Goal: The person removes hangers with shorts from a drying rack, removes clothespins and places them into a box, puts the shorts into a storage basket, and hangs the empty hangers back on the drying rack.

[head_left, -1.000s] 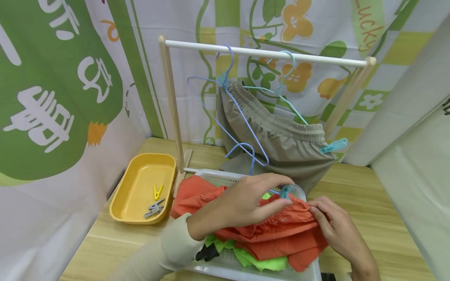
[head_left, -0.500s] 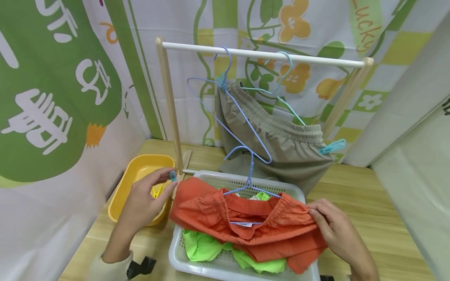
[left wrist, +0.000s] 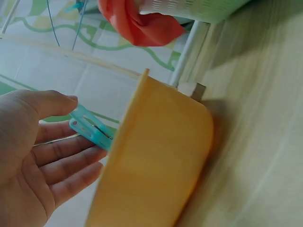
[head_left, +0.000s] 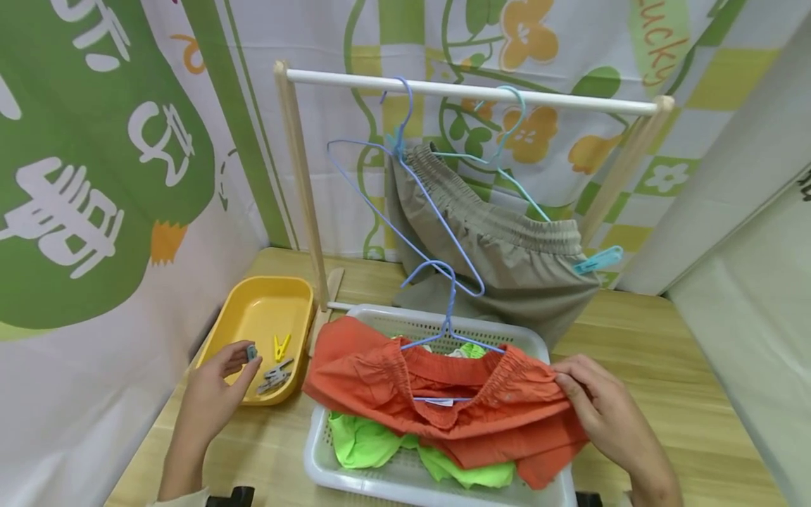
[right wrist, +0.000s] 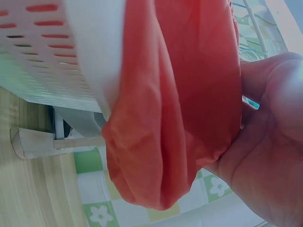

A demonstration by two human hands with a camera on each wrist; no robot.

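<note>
My left hand pinches a teal clothespin between thumb and fingers, at the near left edge of a yellow tub. Inside the tub lie a yellow clothespin and some grey clothespins. With thumb and fingertips, my right hand grips the right end of the waistband of orange shorts. A blue hanger sits inside that waistband, its hook upward. Beneath the shorts is a white perforated basket holding bright green cloth.
Behind the basket stands a rack with a white rail and wooden posts. Grey-brown shorts hang there on a teal hanger, with a teal clothespin at their right corner. A bare blue hanger hangs left of it.
My left hand has moved left from above the orange shorts to the yellow tub, carrying the teal clothespin. The right hand keeps its grip on the waistband.
</note>
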